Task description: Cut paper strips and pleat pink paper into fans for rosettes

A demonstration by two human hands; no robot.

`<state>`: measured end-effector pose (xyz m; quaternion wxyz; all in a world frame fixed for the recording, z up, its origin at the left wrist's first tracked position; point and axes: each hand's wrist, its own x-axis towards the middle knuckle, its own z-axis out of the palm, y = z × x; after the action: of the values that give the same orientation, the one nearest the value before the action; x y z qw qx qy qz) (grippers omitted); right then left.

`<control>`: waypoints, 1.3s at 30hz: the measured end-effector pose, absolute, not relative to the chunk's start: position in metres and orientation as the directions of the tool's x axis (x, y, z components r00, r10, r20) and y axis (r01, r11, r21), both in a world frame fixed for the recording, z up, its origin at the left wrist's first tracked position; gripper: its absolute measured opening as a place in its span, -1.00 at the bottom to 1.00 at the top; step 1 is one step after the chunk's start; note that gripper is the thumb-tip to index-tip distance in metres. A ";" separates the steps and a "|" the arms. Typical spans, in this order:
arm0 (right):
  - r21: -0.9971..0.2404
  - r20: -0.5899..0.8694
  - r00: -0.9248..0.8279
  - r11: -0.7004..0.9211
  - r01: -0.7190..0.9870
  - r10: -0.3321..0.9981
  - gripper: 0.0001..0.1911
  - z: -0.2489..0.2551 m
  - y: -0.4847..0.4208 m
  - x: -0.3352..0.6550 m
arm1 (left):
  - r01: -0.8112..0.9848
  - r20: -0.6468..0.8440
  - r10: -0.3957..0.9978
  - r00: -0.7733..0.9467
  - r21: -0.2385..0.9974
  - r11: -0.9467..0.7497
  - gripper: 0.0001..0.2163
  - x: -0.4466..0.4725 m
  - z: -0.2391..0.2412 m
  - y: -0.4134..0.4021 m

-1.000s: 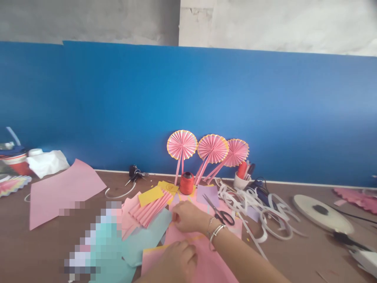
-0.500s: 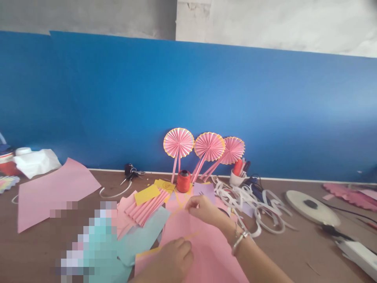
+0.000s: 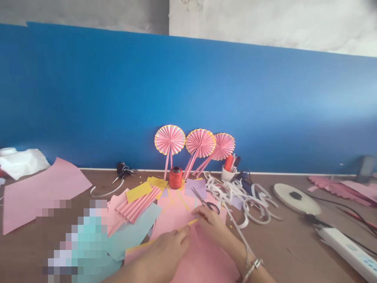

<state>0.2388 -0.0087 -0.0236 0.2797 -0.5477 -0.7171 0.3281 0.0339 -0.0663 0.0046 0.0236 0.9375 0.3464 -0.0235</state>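
Pink paper sheets (image 3: 203, 259) lie in front of me, and a narrow yellow paper strip (image 3: 193, 222) runs between my hands. My left hand (image 3: 171, 249) rests on the sheet, its fingers bent together at the strip's left end. At the other end, my right hand (image 3: 210, 225) pinches the strip, fingertips partly hidden. Just beyond the right hand lie open scissors (image 3: 202, 197) with dark handles. A spool of red thread (image 3: 176, 179) stands behind the sheets. Folded pink paper (image 3: 141, 206) lies to the left, under a yellow piece (image 3: 139, 192).
Three round pleated pink fans (image 3: 170, 140) lean on the blue panel (image 3: 188, 86). White curled strips (image 3: 247, 196) lie right of the sheets, near a cup of pens (image 3: 228, 173). A power strip (image 3: 347, 249) is far right; light-blue paper (image 3: 135, 232) lies left.
My right hand has come down and nearer to my left, onto the yellow strip. The scissors, mostly covered before, now show. The view has shifted slightly right.
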 end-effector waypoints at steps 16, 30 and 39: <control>-0.743 0.033 -0.269 0.204 0.638 0.962 -0.64 -0.016 -0.015 0.238 | 0.704 -0.029 0.712 0.701 0.185 -0.686 -0.50 0.031 -0.008 -0.060; -0.680 0.070 -0.271 0.245 0.691 0.960 -0.61 -0.018 -0.014 0.238 | 0.685 -0.043 0.688 0.724 0.161 -0.711 -0.44 0.031 -0.013 -0.059; -0.624 0.075 -0.271 0.257 0.738 0.960 -0.60 -0.020 -0.013 0.238 | 0.654 -0.070 0.651 0.756 0.134 -0.745 -0.40 0.036 -0.006 -0.059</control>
<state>0.2383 -0.0135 -0.0204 0.2283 -0.5591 -0.7591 0.2431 0.0360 -0.0592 -0.0062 0.0753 0.9339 0.3493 -0.0092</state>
